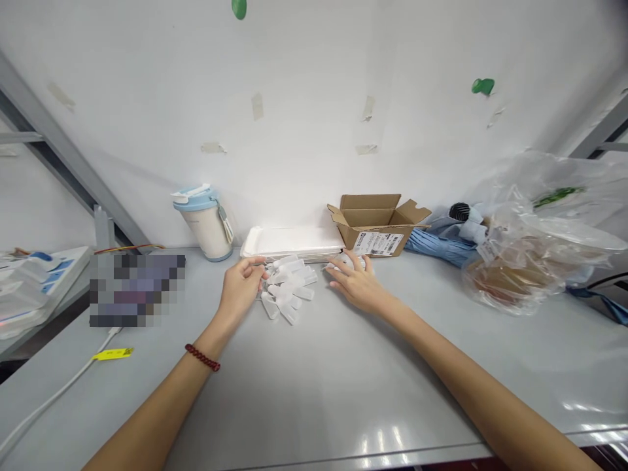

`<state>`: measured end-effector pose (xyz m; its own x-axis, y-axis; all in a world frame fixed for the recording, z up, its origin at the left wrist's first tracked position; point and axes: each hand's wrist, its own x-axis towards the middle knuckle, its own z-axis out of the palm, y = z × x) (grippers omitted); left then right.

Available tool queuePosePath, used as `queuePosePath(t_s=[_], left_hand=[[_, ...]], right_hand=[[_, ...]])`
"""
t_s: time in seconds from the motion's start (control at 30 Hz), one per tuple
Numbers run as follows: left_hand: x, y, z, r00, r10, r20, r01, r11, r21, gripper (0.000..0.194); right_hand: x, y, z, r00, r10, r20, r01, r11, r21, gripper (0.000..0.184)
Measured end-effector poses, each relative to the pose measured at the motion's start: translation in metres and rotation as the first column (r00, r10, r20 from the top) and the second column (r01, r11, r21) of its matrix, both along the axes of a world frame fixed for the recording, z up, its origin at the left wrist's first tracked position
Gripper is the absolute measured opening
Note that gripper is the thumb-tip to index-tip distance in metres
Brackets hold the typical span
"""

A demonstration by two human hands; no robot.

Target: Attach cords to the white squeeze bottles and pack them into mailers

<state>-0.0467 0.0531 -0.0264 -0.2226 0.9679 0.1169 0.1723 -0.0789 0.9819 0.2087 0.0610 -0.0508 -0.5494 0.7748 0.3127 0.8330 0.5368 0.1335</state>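
Here we are at the worktop (314, 392), and my left grip (240, 288) is curled in tight, fingertips pinched together right at the edge of the pile. Is anything in there? I can't tell from here, my fingers hide it. A red beaded bracelet (203, 357) sits on that wrist. Over on the other side, my right grip (356, 284) is open, fingers spread wide and reaching over the far side of the pile, with the fingertips (343, 260) on or just by a small white piece, up against the box.

Between the two lies a loose heap of small translucent white plastic pieces (287, 288), flat on the worktop, tumbled every which way. Right behind it, a stack of white trays (292, 241) lies against the wall, with an open cardboard box (370, 222) carrying a printed label just beside it. Further left stands a pale blue and cream tumbler (203, 222), and off to the right a blue cloth (439, 243) sits by a clear plastic bag (520, 261) with something brown inside.
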Motion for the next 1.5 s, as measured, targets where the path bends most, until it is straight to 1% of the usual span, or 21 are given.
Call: queuePosePath(t_s=[0.13, 0.23, 0.3, 0.4, 0.53, 0.67, 0.73, 0.83, 0.9, 0.97, 1.1, 1.27, 1.43, 1.5], left_hand=[[0.007, -0.009, 0.006, 1.0, -0.011, -0.02, 0.013, 0.996, 0.09, 0.024], [0.014, -0.017, 0.011, 0.999, -0.042, -0.029, 0.045, 0.992, 0.115, 0.024], [0.017, -0.019, 0.011, 0.997, -0.066, -0.047, 0.071, 0.99, 0.121, 0.025], [0.02, -0.02, 0.007, 0.992, -0.089, -0.088, 0.098, 0.989, 0.111, 0.027], [0.023, -0.02, 0.001, 0.987, -0.105, -0.121, 0.116, 0.989, 0.088, 0.028], [0.026, -0.024, 0.002, 0.984, -0.129, -0.125, 0.14, 0.986, 0.088, 0.028], [0.027, -0.025, 0.002, 0.982, -0.139, -0.127, 0.151, 0.985, 0.086, 0.028], [0.028, -0.026, 0.002, 0.982, -0.142, -0.127, 0.153, 0.984, 0.088, 0.028], [0.028, -0.026, 0.002, 0.982, -0.144, -0.123, 0.156, 0.983, 0.093, 0.028], [0.028, -0.026, 0.002, 0.982, -0.147, -0.122, 0.159, 0.983, 0.095, 0.028], [0.029, -0.028, 0.004, 0.979, -0.151, -0.139, 0.166, 0.981, 0.097, 0.027], [0.031, -0.031, 0.006, 0.977, -0.152, -0.15, 0.167, 0.982, 0.089, 0.031], [0.03, -0.03, 0.004, 0.977, -0.153, -0.152, 0.167, 0.982, 0.085, 0.032], [0.03, -0.029, 0.003, 0.975, -0.162, -0.151, 0.175, 0.982, 0.078, 0.033]], right_hand=[[0.0, -0.001, -0.001, 1.0, 0.005, -0.001, -0.005, 0.999, -0.037, 0.042], [-0.002, -0.002, -0.002, 1.0, 0.022, 0.0, -0.022, 0.998, -0.063, 0.044], [-0.003, -0.003, -0.004, 1.0, 0.029, -0.005, -0.029, 0.997, -0.076, 0.045], [-0.004, -0.004, -0.005, 0.999, 0.024, -0.021, -0.026, 0.994, -0.104, 0.048], [-0.002, -0.006, 0.001, 0.998, 0.02, -0.062, -0.029, 0.988, -0.15, 0.052], [-0.003, -0.01, 0.007, 0.994, 0.019, -0.103, -0.034, 0.99, -0.139, 0.051], [-0.004, -0.011, 0.005, 0.996, 0.028, -0.09, -0.04, 0.99, -0.134, 0.053], [-0.006, -0.011, -0.001, 0.998, 0.04, -0.057, -0.049, 0.982, -0.181, 0.058], [-0.007, -0.01, -0.005, 0.998, 0.031, -0.052, -0.042, 0.977, -0.208, 0.062], [-0.007, -0.01, -0.007, 0.998, 0.017, -0.055, -0.028, 0.978, -0.208, 0.064], [-0.008, -0.011, -0.006, 0.999, 0.007, -0.048, -0.016, 0.984, -0.177, 0.063], [-0.009, -0.014, -0.005, 0.999, 0.02, -0.026, -0.024, 0.987, -0.159, 0.062], [-0.01, -0.01, -0.007, 0.999, -0.014, -0.047, 0.003, 0.973, -0.231, 0.067], [-0.01, -0.009, -0.008, 0.999, -0.007, -0.054, -0.006, 0.968, -0.25, 0.068]])
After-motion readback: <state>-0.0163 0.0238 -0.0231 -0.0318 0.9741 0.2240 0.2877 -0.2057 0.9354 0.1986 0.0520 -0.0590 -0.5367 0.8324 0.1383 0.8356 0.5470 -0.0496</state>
